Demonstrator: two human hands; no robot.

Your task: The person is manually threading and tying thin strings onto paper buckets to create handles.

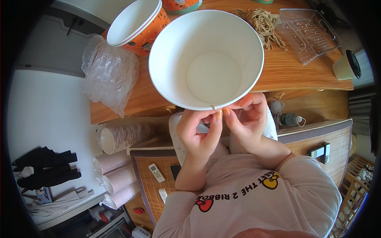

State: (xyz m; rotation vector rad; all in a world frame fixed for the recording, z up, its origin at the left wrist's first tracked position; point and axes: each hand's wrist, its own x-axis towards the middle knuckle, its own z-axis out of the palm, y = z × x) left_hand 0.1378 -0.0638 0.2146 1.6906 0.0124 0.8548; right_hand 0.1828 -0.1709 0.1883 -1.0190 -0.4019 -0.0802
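Note:
A large white paper bucket (pixel 206 43) faces me with its open mouth, and its inside holds nothing. A short bit of tan cord (pixel 213 106) pokes over its near rim. Just below that rim my left hand (pixel 200 129) is closed in a pinch, thumb against fingers, on the cord. My right hand (pixel 250 119) pinches right beside it, the two thumb tips almost touching. Most of the cord is hidden by my fingers and the bucket's rim. Behind the bucket, a bundle of tan cords (pixel 264 25) lies on the wooden table (pixel 285 73).
Orange printed buckets (pixel 135 23) are nested at the back left, beside a crumpled clear plastic bag (pixel 109 73). A clear plastic tray (pixel 307 35) and a lidded cup (pixel 346 66) stand at right. Wrapped stacks of paper cups (pixel 119 178) lie low left, near a remote control (pixel 156 173).

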